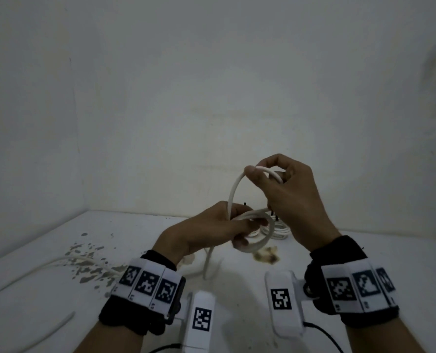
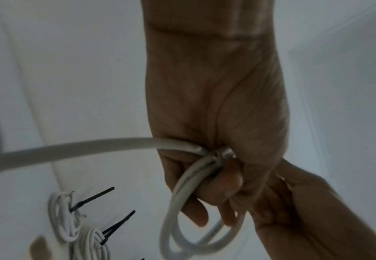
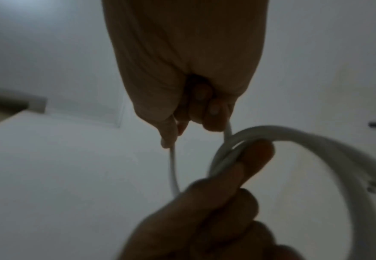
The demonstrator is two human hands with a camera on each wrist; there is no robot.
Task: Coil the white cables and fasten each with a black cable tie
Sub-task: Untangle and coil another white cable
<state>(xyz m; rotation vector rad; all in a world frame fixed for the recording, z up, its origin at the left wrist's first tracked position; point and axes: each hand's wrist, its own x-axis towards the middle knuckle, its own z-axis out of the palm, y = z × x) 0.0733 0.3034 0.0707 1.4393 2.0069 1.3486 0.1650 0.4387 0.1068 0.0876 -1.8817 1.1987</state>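
My left hand point(image 1: 247, 229) grips a small coil of white cable point(image 1: 262, 240) above the table, fingers curled round two or three loops point(image 2: 182, 211). Higher up, my right hand point(image 1: 265, 171) pinches the same cable between thumb and fingers, and a tall loop point(image 1: 233, 189) arches from it down into the left hand. In the right wrist view the right hand's fingers point(image 3: 213, 112) pinch the thin strand point(image 3: 173, 167), with the left hand's coil point(image 3: 316, 144) beside it. The loose tail point(image 1: 208, 261) drops to the table. Two coiled bundles point(image 2: 65, 216) with black cable ties point(image 2: 93, 198) lie behind the hands.
The white table point(image 1: 364, 263) meets white walls at the back and left. Dark flecks point(image 1: 89, 256) and a brown stain point(image 1: 267, 254) mark its top. White cable point(image 1: 33, 271) runs across the left side, and another length point(image 1: 51, 329) lies near the front left.
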